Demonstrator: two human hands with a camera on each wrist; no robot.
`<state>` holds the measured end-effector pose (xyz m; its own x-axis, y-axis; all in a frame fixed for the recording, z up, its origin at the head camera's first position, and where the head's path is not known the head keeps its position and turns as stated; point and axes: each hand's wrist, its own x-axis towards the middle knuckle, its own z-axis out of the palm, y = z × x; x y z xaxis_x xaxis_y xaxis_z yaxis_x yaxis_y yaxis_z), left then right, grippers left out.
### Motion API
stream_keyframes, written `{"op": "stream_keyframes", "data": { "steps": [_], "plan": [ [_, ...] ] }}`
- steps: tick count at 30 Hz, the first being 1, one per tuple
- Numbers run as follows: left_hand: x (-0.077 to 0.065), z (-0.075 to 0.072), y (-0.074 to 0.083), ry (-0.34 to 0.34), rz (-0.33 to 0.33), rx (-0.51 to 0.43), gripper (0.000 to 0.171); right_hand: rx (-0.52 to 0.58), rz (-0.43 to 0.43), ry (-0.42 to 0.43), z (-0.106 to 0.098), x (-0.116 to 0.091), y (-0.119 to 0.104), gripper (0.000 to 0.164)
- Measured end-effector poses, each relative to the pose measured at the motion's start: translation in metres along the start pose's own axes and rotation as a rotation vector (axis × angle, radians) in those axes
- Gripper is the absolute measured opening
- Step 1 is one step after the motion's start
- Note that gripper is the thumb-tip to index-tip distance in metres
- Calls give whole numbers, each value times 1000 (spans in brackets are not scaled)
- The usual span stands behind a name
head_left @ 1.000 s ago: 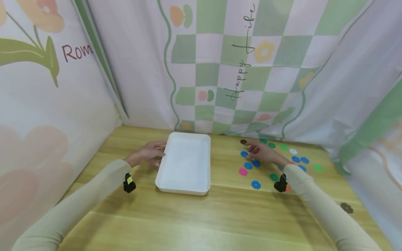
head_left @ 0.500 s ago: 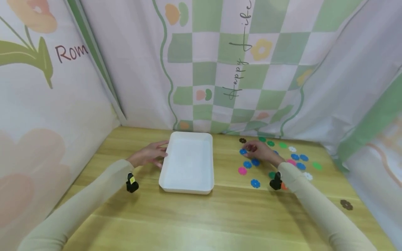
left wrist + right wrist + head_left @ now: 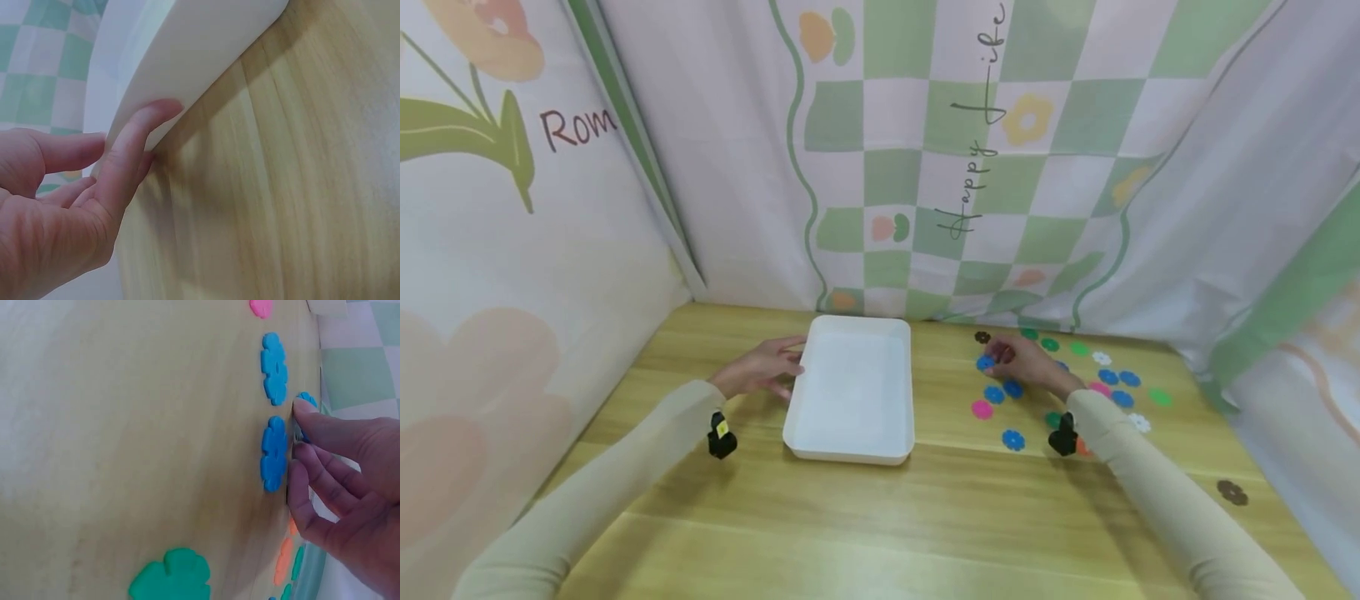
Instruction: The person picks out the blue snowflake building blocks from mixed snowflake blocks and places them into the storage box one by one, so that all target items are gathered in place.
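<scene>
A white rectangular tray point(image 3: 853, 392) stands on the wooden table, left of centre. My left hand point(image 3: 760, 367) is at its left side, fingers spread; in the left wrist view the fingertips of the left hand point(image 3: 75, 194) touch the outer wall and rim of the tray point(image 3: 194, 56). To the right, my right hand point(image 3: 1026, 364) pinches at a blue flower-shaped disc point(image 3: 984, 363) lying on the table. In the right wrist view the thumb and fingers of the right hand point(image 3: 350, 462) partly hide that blue disc point(image 3: 306, 397).
Several loose flower-shaped discs lie around the right hand: a pink disc point(image 3: 982, 409), a blue disc point(image 3: 1013, 439), a brown disc point(image 3: 982, 337), a white disc point(image 3: 1101, 357), and green ones. Another brown disc point(image 3: 1232, 492) lies far right. A patterned curtain point(image 3: 955, 250) hangs behind the table.
The tray has shifted slightly right, with my left hand still at its side. My right hand has drawn its fingers from near the brown disc down to the blue disc.
</scene>
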<state>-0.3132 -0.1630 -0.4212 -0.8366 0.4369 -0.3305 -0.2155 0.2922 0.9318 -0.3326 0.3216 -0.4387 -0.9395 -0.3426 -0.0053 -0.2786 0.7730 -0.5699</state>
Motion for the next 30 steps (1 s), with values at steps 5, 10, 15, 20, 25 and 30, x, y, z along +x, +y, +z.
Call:
{"op": "stream_keyframes", "data": {
  "steps": [5,10,15,20,25,30],
  "plan": [
    [1,-1,0,-4,8,-3,76,82,-91,60,-5,4,7,17],
    [2,-1,3,-4,14,-13,77,274,-30,66,-11,8,-4,26],
    [2,1,6,9,3,-9,77,489,46,58,-13,9,-29,42],
    [2,1,6,9,3,-9,78,619,126,70,-13,10,-46,44],
    [2,2,3,3,14,-8,78,762,150,52,-10,14,-57,48],
    [2,6,4,-4,16,-2,77,886,149,5,-6,22,-70,49]
  ]
}}
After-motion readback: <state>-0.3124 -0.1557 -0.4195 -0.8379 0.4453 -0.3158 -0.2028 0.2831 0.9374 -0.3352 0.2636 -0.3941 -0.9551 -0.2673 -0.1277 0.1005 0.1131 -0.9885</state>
